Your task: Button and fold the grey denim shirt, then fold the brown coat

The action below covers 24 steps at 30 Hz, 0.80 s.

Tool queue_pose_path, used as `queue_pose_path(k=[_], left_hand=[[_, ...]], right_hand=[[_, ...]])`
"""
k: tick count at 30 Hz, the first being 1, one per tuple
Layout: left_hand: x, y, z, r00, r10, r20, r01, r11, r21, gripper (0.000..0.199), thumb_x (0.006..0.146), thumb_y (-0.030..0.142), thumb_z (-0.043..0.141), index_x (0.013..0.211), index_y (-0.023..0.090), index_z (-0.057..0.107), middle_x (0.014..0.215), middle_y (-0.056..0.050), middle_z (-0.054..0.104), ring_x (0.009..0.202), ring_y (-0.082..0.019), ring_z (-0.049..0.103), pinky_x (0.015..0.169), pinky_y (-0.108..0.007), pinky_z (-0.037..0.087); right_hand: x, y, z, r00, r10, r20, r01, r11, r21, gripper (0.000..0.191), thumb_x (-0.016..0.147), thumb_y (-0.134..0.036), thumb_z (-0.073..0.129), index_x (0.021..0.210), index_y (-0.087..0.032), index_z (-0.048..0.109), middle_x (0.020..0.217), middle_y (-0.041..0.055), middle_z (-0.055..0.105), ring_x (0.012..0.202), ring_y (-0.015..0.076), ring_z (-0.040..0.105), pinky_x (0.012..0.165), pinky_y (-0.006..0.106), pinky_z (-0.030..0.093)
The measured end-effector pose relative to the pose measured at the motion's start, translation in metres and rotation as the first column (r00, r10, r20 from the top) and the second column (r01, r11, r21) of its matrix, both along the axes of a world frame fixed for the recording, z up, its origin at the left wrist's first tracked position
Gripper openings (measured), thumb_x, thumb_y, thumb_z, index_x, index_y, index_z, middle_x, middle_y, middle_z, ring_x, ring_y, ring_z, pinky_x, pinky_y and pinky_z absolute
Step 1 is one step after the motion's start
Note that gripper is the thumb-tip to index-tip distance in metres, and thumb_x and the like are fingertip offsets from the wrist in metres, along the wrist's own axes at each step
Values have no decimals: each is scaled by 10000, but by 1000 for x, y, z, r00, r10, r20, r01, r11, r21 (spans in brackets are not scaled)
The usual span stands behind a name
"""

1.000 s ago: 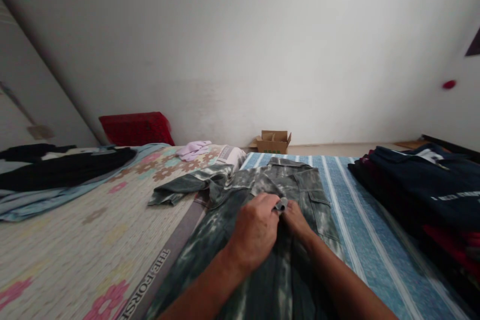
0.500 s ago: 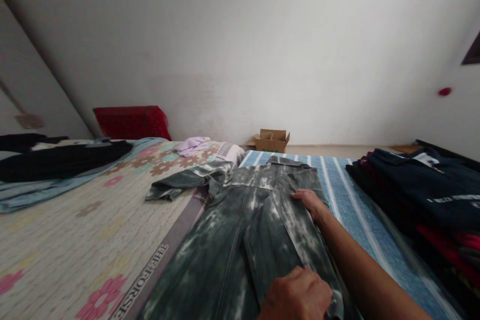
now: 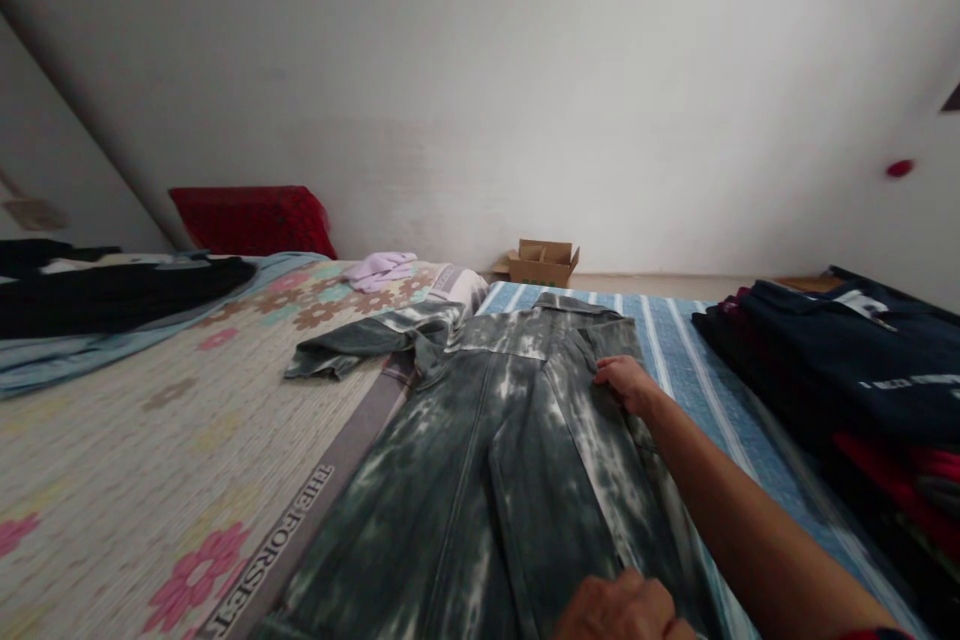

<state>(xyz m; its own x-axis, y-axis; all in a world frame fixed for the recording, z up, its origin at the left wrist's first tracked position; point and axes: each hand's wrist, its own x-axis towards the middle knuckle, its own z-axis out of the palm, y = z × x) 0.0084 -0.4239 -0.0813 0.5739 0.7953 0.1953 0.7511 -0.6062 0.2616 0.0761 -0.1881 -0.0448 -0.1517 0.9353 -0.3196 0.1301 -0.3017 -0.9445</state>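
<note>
A long grey-green tie-dye denim jacket lies spread lengthwise in front of me, its collar at the far end. One sleeve sticks out to the left, while a long strip of the same cloth lies over the right half of the body. Near the shoulder on the right edge, my right hand pinches the fabric between thumb and fingers. Closer to me, my left hand is curled closed at the jacket's lower right part, cut off by the bottom of the view; its fingertips are hidden.
Underneath are a floral mat and a blue striped sheet. To the right stands a stack of folded dark clothes. Black garments lie at the left, a lilac cloth farther back. Behind are a cardboard box and a red case.
My left hand has moved down toward the bottom edge. My right hand stays near the shoulder edge, slightly farther right. The whole view has tilted a little, so the background sits higher.
</note>
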Motion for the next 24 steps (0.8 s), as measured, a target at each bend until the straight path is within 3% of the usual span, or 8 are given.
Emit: queue_pose_path(k=[3, 7, 11, 14, 18, 21, 24], left_hand=[[1, -3, 2, 998, -1, -55, -2, 999, -42, 182, 871, 257, 537, 700, 211, 578, 639, -4, 515, 576, -120, 471, 401, -198, 270], [2, -12, 34, 969, -109, -220, 96, 993, -70, 181, 860, 342, 573, 772, 186, 599, 745, -13, 552, 686, -137, 504, 484, -195, 360], [-3, -21, 59, 986, -120, -113, 110, 990, -88, 448, 715, 602, 657, 827, 171, 609, 862, -29, 575, 781, -175, 531, 630, -263, 457], [-7, -26, 54, 995, -98, -20, 97, 995, -36, 439, 748, 603, 623, 834, 173, 618, 854, -31, 586, 766, -175, 533, 641, -279, 455], [-7, -30, 34, 995, -69, 73, 62, 994, 85, 297, 826, 458, 584, 778, 166, 606, 811, -31, 598, 712, -161, 522, 616, -275, 431], [-5, -29, 21, 994, -75, 79, 64, 989, 134, 241, 840, 389, 566, 744, 168, 580, 797, -21, 605, 699, -152, 523, 616, -271, 424], [-4, -26, 10, 995, -92, 37, 86, 984, 155, 312, 821, 467, 590, 727, 171, 561, 791, -12, 607, 678, -143, 524, 586, -267, 409]], right_hand=[[-1, 2, 7, 997, 43, 63, -37, 995, -89, 309, 904, -339, 554, 1155, -159, 557, 1132, 75, 587, 935, 185, 602, 786, 383, 524], [1, 2, 13, 994, 44, 101, -30, 990, -139, 343, 901, -343, 557, 1193, -165, 541, 1187, 85, 565, 994, 208, 587, 828, 415, 510], [4, 5, 13, 994, 24, 108, -6, 988, -156, 347, 900, -344, 557, 1198, -166, 539, 1194, 86, 561, 1001, 210, 584, 833, 418, 508], [5, 7, 12, 994, 10, 109, 7, 987, -159, 347, 901, -343, 556, 1199, -168, 537, 1194, 85, 561, 1000, 208, 585, 832, 418, 508], [4, 7, 13, 994, 5, 107, 11, 989, -149, 345, 901, -343, 557, 1198, -166, 538, 1189, 84, 563, 994, 207, 587, 827, 415, 511], [3, 6, 13, 995, 9, 104, 6, 990, -138, 336, 903, -339, 554, 1192, -168, 541, 1183, 83, 567, 985, 202, 589, 821, 408, 514], [3, 5, 13, 995, 16, 98, -3, 992, -127, 327, 905, -335, 552, 1187, -172, 544, 1182, 83, 568, 983, 200, 589, 821, 406, 514]])
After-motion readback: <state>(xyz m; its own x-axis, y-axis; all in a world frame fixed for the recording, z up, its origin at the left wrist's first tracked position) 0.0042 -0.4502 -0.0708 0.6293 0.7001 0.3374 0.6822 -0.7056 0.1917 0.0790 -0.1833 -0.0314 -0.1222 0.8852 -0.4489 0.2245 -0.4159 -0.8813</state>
